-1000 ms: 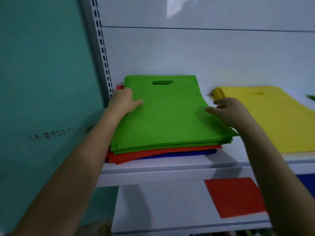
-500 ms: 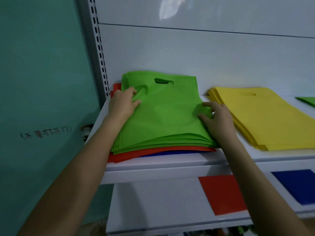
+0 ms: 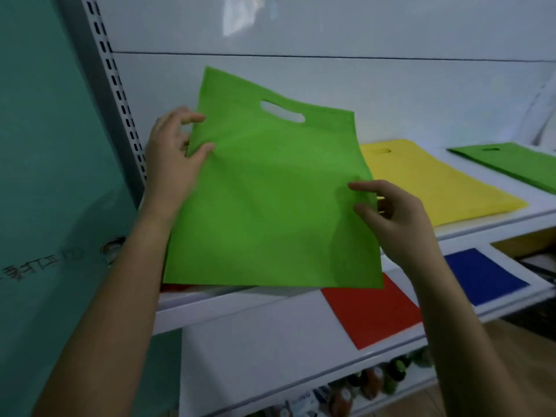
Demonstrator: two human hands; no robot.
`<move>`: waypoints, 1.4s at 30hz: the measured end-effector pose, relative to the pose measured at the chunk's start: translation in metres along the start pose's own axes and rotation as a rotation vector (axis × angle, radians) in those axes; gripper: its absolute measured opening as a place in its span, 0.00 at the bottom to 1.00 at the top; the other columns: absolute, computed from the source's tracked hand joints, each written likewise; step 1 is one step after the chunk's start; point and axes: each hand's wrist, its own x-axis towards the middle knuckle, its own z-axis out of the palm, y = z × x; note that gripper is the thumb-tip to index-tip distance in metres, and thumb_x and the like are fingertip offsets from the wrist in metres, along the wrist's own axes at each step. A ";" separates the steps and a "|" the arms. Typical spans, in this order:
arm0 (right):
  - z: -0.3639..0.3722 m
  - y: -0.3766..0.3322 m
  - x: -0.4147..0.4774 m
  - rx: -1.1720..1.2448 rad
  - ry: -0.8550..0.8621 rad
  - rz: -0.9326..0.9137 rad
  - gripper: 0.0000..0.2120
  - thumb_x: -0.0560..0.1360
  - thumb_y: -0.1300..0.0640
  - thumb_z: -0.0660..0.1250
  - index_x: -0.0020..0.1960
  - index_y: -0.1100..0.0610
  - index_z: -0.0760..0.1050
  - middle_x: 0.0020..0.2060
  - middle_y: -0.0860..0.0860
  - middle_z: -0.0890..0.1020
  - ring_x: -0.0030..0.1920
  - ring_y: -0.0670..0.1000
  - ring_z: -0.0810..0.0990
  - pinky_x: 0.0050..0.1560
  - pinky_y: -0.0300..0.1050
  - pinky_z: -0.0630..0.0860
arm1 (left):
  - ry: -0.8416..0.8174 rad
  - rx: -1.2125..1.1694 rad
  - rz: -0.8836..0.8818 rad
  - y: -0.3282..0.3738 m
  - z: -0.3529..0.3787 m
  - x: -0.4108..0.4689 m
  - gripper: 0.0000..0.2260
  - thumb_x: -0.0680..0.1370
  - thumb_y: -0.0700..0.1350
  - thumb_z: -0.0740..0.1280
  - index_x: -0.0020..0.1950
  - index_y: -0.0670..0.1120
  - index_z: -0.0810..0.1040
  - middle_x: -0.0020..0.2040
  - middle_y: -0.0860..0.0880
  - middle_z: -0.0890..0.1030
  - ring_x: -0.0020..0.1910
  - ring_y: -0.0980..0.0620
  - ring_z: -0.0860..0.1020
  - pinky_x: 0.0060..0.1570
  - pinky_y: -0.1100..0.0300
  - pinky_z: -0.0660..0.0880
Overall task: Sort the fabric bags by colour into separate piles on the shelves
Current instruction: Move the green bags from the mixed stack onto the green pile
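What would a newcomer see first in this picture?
A green bag fills the middle, pinched at its sides by the left hand and right hand. Right of it lies a yellow pile; on the shelf below, a red bag and a blue bag.

Both hands — left hand [image 3: 171,164], right hand [image 3: 397,218] — pinch green bag [image 3: 270,200] above upper shelf [image 3: 210,308].
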 end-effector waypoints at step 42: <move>-0.336 0.224 -0.259 -0.116 0.387 0.700 0.23 0.74 0.70 0.60 0.59 0.45 0.71 0.53 0.50 0.75 0.39 0.37 0.68 0.36 0.31 0.65 | -0.460 -0.517 -0.086 0.228 0.360 -0.336 0.22 0.73 0.28 0.59 0.63 0.49 0.70 0.60 0.57 0.72 0.62 0.55 0.71 0.62 0.72 0.66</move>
